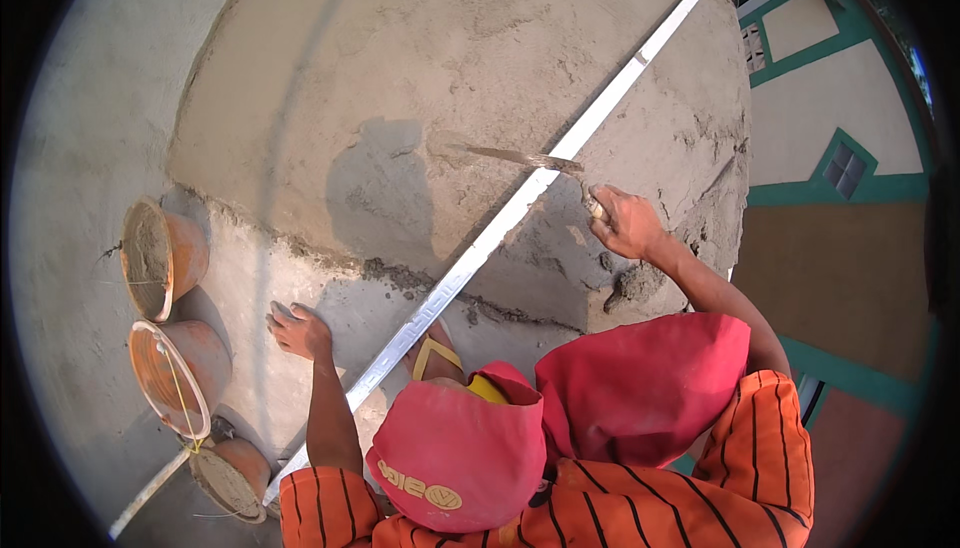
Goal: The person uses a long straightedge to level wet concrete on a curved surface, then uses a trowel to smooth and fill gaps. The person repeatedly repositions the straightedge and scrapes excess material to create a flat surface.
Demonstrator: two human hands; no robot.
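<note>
My right hand [630, 225] is closed around the handle of a trowel [515, 156]. Its thin, mortar-stained blade points left over wet grey mortar [500, 58] and crosses above a long white metal straightedge [490, 233]. The straightedge runs diagonally from the lower left to the upper right, partly over the mortar. My left hand [302, 332] is empty with its fingers apart, over the pale concrete floor [235, 278]. Whether it touches the floor I cannot tell. A darker patch of mortar [380, 193] lies left of the blade.
On the left stand orange buckets [185, 253], [205, 353], [245, 463] with mortar stains or mortar inside. A pale stick [150, 493] lies at the lower left. My foot in a yellow-strapped sandal [437, 356] is beside the straightedge. A green-trimmed wall [835, 128] rises at the right.
</note>
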